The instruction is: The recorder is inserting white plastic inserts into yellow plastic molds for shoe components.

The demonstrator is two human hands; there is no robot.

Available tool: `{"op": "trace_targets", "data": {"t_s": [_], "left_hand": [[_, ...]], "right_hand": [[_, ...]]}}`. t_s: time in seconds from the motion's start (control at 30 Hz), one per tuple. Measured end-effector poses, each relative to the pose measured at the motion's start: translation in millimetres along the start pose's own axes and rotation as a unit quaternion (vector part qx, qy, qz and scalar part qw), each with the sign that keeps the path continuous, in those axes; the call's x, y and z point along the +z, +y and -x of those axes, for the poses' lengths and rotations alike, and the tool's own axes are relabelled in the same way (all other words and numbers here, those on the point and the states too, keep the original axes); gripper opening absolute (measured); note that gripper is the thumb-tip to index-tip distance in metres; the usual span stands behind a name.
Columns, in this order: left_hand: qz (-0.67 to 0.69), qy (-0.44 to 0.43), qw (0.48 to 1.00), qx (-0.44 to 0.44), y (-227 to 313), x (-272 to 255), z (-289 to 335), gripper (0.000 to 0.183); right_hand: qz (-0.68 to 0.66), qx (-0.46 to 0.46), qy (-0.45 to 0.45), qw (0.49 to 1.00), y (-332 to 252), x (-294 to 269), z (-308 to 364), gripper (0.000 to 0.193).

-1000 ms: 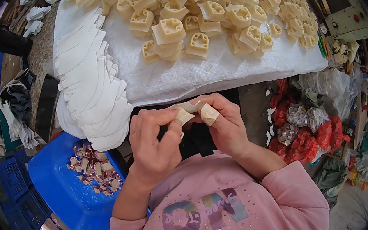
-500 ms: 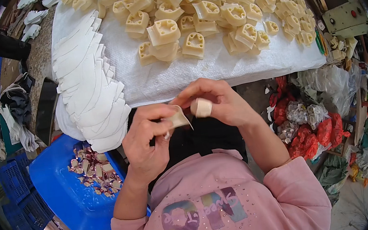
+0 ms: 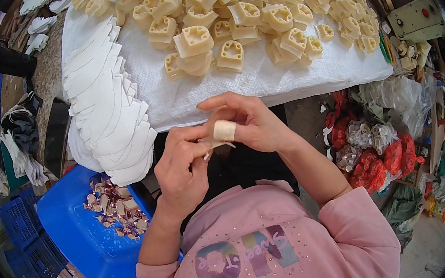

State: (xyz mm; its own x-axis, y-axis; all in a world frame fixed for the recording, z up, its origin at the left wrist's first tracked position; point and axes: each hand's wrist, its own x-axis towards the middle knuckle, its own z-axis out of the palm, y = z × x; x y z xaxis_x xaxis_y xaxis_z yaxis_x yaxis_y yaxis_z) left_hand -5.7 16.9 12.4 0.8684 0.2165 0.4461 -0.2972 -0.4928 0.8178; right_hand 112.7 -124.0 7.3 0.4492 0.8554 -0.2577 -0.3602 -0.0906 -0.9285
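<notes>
My left hand (image 3: 182,168) pinches a small, thin, curved beige piece (image 3: 222,144) between thumb and fingers, in front of my body. Pressing onto the same piece is the thumb of my right hand (image 3: 257,127), wrapped in a pale tape band (image 3: 225,130). The right index finger stretches out above it, while the other right fingers are curled and partly hidden. Most of the piece is covered by my fingers. Beyond my hands lies a pile of cream shoe-heel-shaped blocks (image 3: 193,42), hollowed on top with small holes.
A white woven cover (image 3: 174,103) spreads under the blocks. Overlapping white, flat cut pieces (image 3: 100,103) lie on its left side. At lower left, a blue basin (image 3: 80,237) holds beige and purplish scraps (image 3: 115,209). Red and clear plastic bags (image 3: 371,168) heap up at right.
My right hand has moved left, bringing its taped thumb onto the beige piece. Its index finger has straightened. The piece has tilted in my left hand and shows less of its face.
</notes>
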Motion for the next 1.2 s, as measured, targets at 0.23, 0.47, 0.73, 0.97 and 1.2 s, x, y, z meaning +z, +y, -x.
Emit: {"op": "trace_targets", "data": {"t_s": [0.23, 0.47, 0.73, 0.97, 1.2], "left_hand": [[0.231, 0.108, 0.955, -0.154, 5, 5, 1, 0.012], [0.272, 0.111, 0.933, -0.209, 8, 11, 1, 0.013], [0.255, 0.074, 0.935, -0.236, 15, 8, -2, 0.009], [0.083, 0.052, 0.989, -0.108, 6, -1, -4, 0.016], [-0.073, 0.039, 0.994, 0.07, 0, -2, -6, 0.017]], "right_hand": [[0.251, -0.277, 0.024, 0.927, -6, -11, 2, 0.028], [0.228, -0.301, 0.12, 0.918, 9, 17, -1, 0.017], [0.193, -0.276, 0.121, 0.934, 2, 19, 0, 0.016], [0.265, -0.367, 0.151, 0.879, 6, 18, 3, 0.019], [0.06, -0.148, 0.035, 0.987, -8, -4, 4, 0.042]]}}
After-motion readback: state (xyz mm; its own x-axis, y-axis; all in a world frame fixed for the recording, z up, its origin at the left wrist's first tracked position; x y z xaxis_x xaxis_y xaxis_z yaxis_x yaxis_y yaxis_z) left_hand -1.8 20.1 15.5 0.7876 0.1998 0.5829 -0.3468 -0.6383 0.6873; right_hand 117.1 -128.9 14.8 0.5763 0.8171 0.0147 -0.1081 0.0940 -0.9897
